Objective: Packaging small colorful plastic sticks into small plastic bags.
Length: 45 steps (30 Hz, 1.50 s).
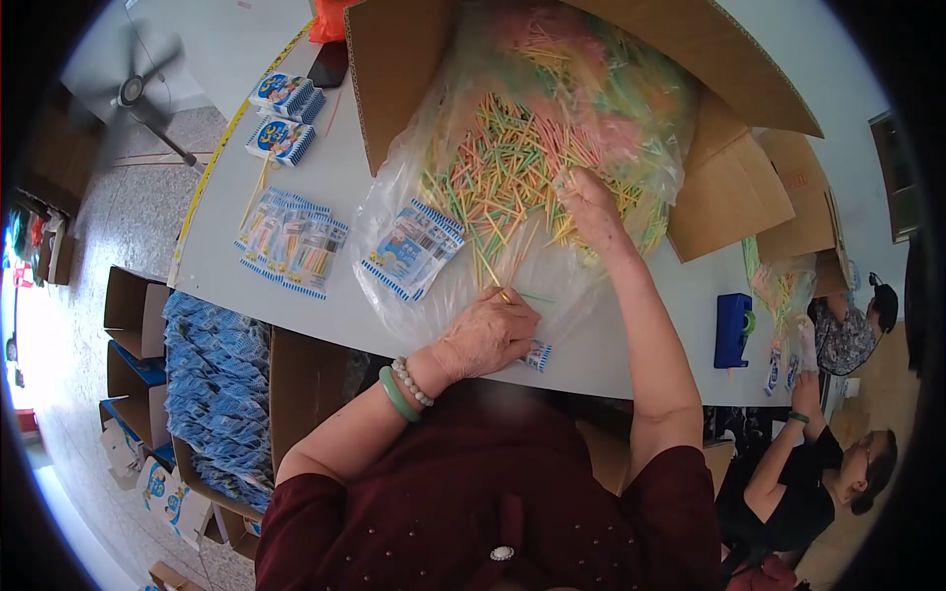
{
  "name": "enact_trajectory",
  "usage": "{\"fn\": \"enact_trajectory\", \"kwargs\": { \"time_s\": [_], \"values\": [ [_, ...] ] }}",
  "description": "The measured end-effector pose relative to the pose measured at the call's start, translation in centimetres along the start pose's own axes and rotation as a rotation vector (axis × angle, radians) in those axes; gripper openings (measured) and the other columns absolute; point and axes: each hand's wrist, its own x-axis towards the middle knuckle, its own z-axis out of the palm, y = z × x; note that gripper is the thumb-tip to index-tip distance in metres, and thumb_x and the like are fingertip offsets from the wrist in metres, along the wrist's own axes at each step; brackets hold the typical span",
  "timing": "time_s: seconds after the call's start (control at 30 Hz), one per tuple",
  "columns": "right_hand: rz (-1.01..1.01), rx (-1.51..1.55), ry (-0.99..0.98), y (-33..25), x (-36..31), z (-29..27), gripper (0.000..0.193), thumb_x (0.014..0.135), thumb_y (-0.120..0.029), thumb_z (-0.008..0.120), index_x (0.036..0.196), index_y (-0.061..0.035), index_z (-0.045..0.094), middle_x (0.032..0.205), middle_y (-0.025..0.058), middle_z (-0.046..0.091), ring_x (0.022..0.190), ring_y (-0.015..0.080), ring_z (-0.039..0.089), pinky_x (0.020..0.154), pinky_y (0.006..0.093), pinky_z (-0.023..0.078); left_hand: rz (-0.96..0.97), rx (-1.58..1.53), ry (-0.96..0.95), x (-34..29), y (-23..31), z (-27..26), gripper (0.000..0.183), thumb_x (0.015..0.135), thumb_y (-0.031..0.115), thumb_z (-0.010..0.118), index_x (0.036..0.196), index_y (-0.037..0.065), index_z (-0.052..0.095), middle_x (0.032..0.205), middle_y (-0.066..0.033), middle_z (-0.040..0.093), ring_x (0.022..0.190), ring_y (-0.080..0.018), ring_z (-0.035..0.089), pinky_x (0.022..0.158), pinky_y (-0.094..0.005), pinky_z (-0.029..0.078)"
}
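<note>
A large heap of thin coloured sticks (507,158), pink, yellow and green, spills from a clear plastic bag (379,212) inside an open cardboard box lying toward me. My left hand (493,333) is closed around a few of the sticks at the near edge of the heap, their yellow ends showing above its fingers. My right hand (597,212) reaches onto the heap, fingers pinched together on sticks; how many is hidden. Left of the heap, a blue-and-white printed packet (414,250) lies on the plastic. Part of another packet (537,356) shows beside my left hand.
Filled stick packets (293,242) and blue-and-white box stacks (282,138) sit on the left of the table (222,236). Below stands a carton of packets (215,389). The cardboard flap (734,197) and blue tape dispenser (732,330) are right. Another person (808,492) works farther right.
</note>
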Motion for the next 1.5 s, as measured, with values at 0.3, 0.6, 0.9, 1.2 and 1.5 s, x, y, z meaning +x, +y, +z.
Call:
{"fn": "enact_trajectory", "kwargs": {
  "time_s": [0.3,0.6,0.9,1.2,1.5],
  "values": [
    [-0.209,-0.888,-0.340,-4.9,-0.2,6.0,0.016,0.084,-0.007,0.046,0.093,-0.0006,0.058,0.102,0.0195,0.059,0.101,0.0360,0.056,0.086,0.0449,0.045,0.038,-0.050,0.038,0.1,-0.1,-0.1,0.012,0.078,0.020,0.067,0.079,0.008,0.066,0.102,-0.0040,0.066,0.103,-0.0239,0.057,0.094,-0.0391,0.039],
    [-0.357,-0.829,-0.067,-4.2,-0.6,5.0,0.014,0.080,-0.006,0.056,0.094,-0.0029,0.057,0.109,0.0154,0.057,0.108,0.0347,0.051,0.093,0.0469,0.038,0.041,-0.038,0.063,-0.1,-0.2,-0.1,0.012,0.077,0.018,0.067,0.084,0.008,0.066,0.096,-0.0017,0.065,0.101,-0.0229,0.057,0.097,-0.0388,0.037],
    [0.001,0.524,0.110,-5.0,-1.1,1.9,0.015,0.094,-0.017,0.053,0.098,-0.0028,0.054,0.083,0.0042,0.063,0.085,0.0155,0.059,0.080,0.0331,0.046,0.040,-0.060,0.067,-0.3,-0.4,0.2,0.013,0.079,0.020,0.067,0.076,0.007,0.065,0.101,-0.0047,0.065,0.102,-0.0246,0.057,0.094,-0.0393,0.039],
    [0.129,0.609,0.077,-2.3,-8.9,5.3,0.018,0.092,-0.018,0.057,0.101,-0.0039,0.049,0.086,0.0058,0.059,0.083,0.0138,0.055,0.080,0.0326,0.046,0.059,-0.009,0.592,1.4,2.5,-4.2,0.009,0.081,0.006,0.066,0.087,-0.001,0.062,0.121,-0.0225,0.057,0.119,-0.0366,0.051,0.099,-0.0417,0.040],
    [-0.251,0.072,0.166,-3.6,-9.7,7.1,0.018,0.085,-0.014,0.058,0.101,-0.0058,0.057,0.094,0.0119,0.061,0.092,0.0292,0.060,0.077,0.0402,0.047,-0.084,-0.337,0.478,6.0,0.6,-1.0,0.012,0.091,0.004,0.055,0.100,-0.004,0.057,0.122,-0.0224,0.057,0.113,-0.0363,0.056,0.093,-0.0356,0.045]
  ]
}}
